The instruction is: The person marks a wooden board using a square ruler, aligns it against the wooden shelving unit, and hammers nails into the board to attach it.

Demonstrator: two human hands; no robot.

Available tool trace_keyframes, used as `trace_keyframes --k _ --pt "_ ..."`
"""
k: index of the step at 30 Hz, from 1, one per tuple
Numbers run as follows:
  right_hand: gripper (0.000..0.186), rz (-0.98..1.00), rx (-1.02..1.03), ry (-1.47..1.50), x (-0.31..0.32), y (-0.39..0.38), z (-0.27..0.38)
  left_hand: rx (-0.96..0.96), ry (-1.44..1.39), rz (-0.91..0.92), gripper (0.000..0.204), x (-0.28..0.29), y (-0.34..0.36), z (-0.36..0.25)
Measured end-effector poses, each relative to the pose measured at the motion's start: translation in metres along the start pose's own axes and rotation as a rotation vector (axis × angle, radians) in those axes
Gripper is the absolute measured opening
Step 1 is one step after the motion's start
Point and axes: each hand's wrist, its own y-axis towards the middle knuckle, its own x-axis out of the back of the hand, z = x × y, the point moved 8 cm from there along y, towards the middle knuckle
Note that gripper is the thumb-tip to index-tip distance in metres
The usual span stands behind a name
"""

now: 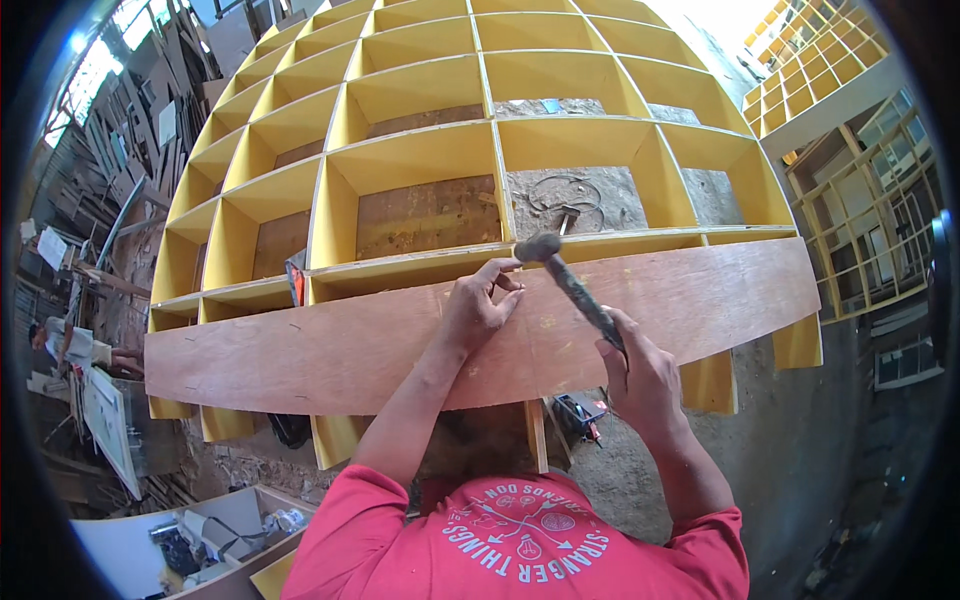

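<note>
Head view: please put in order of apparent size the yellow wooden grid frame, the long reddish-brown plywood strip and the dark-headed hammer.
1. Yellow wooden grid frame
2. Long reddish-brown plywood strip
3. Dark-headed hammer, gripped in the right hand

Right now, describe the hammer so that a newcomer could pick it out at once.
Find the big yellow grid frame, then the long brown board along its near edge. Over that board, the right hand holds the hammer, set apart from board and frame by its dark, rounded head.
</note>
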Motion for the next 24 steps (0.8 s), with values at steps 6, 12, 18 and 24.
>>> trace_keyframes --k 6,12,18,24 --pt "0.044 0.078 -0.029 -0.102 -0.019 -0.005 -0.019 -0.063 0.013 0.0 0.04 0.0 0.0 0.002" --pt "0.044 -0.092 0.057 0.059 -0.001 -0.009 -0.007 0.011 0.005 0.016 0.043 0.001 0.001 -0.001" --pt "0.044 0.133 -0.044 -0.131 -0.022 -0.012 -0.018 -0.055 0.039 -0.02 0.044 0.002 0.0 -0.001" --pt "0.042 -0.08 0.021 0.043 -0.015 -0.018 -0.016 -0.004 0.049 0.019 0.048 0.0 -0.004 0.006"
